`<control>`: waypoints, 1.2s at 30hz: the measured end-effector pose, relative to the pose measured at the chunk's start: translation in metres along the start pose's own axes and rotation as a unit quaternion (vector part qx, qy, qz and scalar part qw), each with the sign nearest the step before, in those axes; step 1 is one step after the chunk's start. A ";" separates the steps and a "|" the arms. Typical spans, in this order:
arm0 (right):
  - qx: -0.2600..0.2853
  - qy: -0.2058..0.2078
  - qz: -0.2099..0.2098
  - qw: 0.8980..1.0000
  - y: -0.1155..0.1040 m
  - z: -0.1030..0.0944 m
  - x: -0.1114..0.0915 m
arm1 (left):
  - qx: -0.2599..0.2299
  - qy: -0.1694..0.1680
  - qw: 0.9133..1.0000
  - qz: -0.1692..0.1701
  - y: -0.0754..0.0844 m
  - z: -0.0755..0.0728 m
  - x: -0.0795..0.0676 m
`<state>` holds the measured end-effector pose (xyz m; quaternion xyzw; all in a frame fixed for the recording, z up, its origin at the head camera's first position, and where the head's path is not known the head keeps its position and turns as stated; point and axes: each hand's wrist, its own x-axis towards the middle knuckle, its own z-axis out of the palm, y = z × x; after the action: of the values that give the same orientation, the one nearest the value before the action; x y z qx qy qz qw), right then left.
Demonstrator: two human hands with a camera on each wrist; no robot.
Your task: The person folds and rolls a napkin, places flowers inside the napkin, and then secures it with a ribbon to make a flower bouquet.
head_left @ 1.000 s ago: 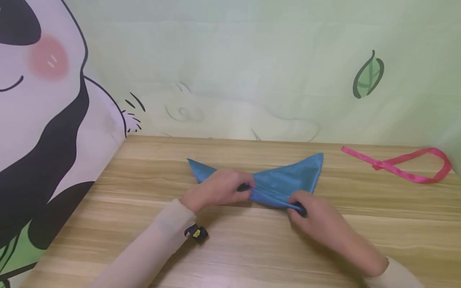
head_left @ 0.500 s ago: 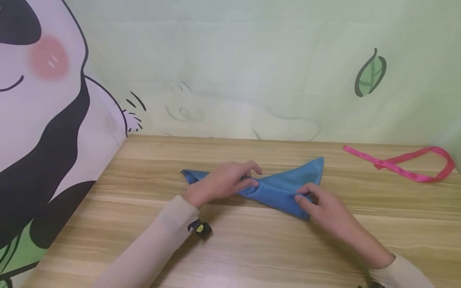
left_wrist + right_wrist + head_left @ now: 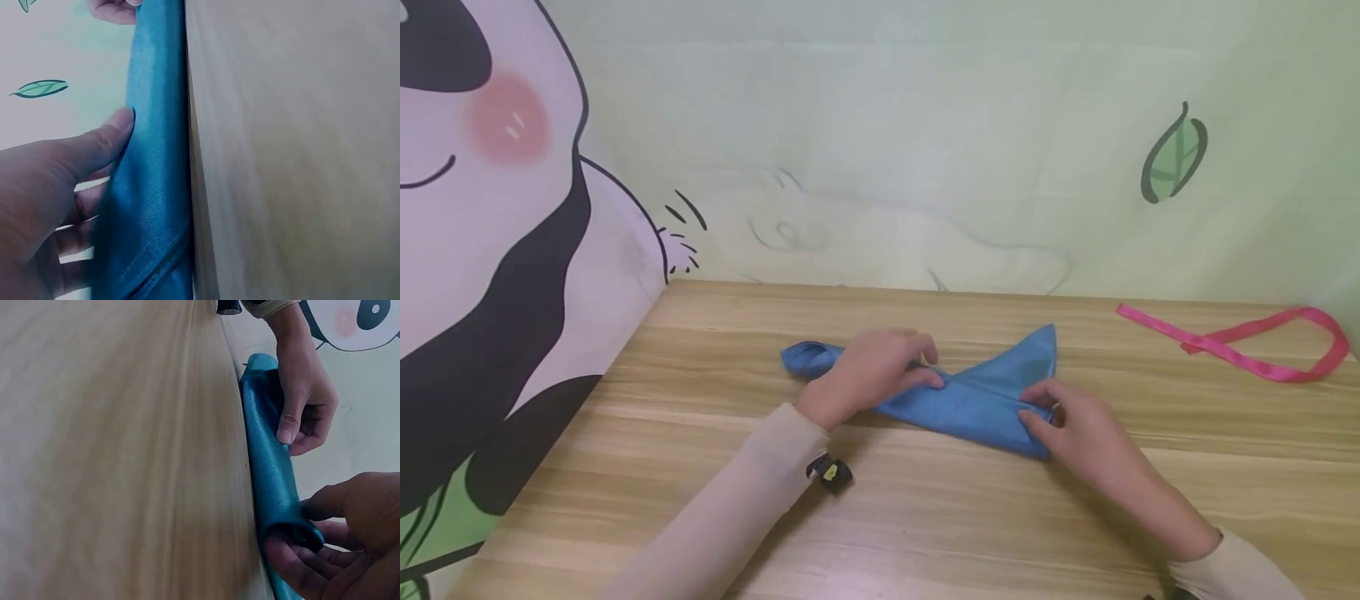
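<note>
A shiny blue cloth (image 3: 962,412) lies folded across the wooden table, its front part turned over into a band. Its left end (image 3: 803,358) curls into a loose roll, and a pointed corner stands out at the back right. My left hand (image 3: 880,371) holds the middle of the band; in the left wrist view the thumb (image 3: 119,122) lies along the upper edge, with the other fingers partly hidden behind the cloth. At the right end my right hand (image 3: 1078,425) pinches the fold; in the right wrist view its fingers (image 3: 287,562) go under the rolled end.
A pink ribbon (image 3: 1262,346) lies looped at the table's back right. Behind the wooden table (image 3: 910,533) hangs a pale green backdrop (image 3: 880,125) with a panda and leaf print. A small black device (image 3: 831,473) sits at my left wrist.
The front of the cloth has turned over into a wider, flatter band. Its left tip has curled from a flat point into a roll. Both hands have shifted only slightly.
</note>
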<state>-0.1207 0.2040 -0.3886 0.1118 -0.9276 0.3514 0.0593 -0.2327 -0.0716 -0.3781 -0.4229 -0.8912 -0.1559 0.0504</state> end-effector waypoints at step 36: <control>-0.179 -0.074 -0.135 0.972 -0.006 -0.004 -0.006 | -0.002 -0.072 0.995 0.068 0.023 0.007 0.001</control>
<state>-0.1132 0.2034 -0.3825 0.2488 -0.9537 0.1591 0.0566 -0.2157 -0.0550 -0.3787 -0.4926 -0.8615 -0.1232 -0.0045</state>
